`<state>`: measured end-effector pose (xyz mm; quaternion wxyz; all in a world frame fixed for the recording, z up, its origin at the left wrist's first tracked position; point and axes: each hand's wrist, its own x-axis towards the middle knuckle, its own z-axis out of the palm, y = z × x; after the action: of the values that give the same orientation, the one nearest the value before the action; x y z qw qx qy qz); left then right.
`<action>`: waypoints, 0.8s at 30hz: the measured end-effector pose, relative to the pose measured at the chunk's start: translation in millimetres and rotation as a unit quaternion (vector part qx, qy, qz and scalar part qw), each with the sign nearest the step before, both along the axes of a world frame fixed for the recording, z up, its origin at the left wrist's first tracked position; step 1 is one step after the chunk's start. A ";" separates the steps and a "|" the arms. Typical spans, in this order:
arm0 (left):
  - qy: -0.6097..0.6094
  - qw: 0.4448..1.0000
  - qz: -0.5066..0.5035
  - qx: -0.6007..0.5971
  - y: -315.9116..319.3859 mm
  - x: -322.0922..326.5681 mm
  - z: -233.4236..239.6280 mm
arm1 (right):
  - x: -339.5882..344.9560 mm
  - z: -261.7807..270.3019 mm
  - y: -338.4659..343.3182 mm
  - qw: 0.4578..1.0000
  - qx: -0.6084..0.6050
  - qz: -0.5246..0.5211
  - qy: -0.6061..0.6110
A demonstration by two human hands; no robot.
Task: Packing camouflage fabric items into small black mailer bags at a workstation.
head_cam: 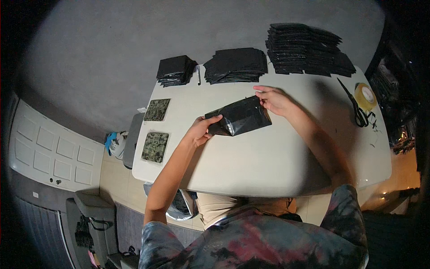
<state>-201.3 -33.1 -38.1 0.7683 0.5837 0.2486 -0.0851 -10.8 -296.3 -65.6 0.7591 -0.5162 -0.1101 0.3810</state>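
Note:
A black, glossy plastic packet (pixel 247 117) is held at a slant just above the white table (pixel 255 161). My left hand (pixel 203 129) grips its left end, thumb on top and fingers underneath. At the upper right corner, my right hand (pixel 273 101) has hold of the packet's edge, its index finger stretched out past it. Left of my left hand lie two flat camouflage-patterned packs in clear wrapping, a farther pack (pixel 157 110) and a nearer pack (pixel 155 147). What the black packet contains is hidden.
Along the far edge stand a small stack of black packets (pixel 176 70), a middle stack (pixel 237 65) and a tall stack (pixel 307 50). A marker pen (pixel 198 75) lies between the first two. Black scissors (pixel 354 106), a tape roll (pixel 366 95) and black scraps (pixel 373 121) are at right.

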 end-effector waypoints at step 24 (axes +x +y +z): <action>-0.118 0.957 0.024 0.266 23.2 -3.7 3.6 | -30.0 25.1 12.7 0.986 -0.108 -0.004 -0.126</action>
<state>-204.9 -9.9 -34.5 0.6110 0.7665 0.1843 0.0719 -40.8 -283.6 -40.5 0.6805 -0.6394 -0.1606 0.3198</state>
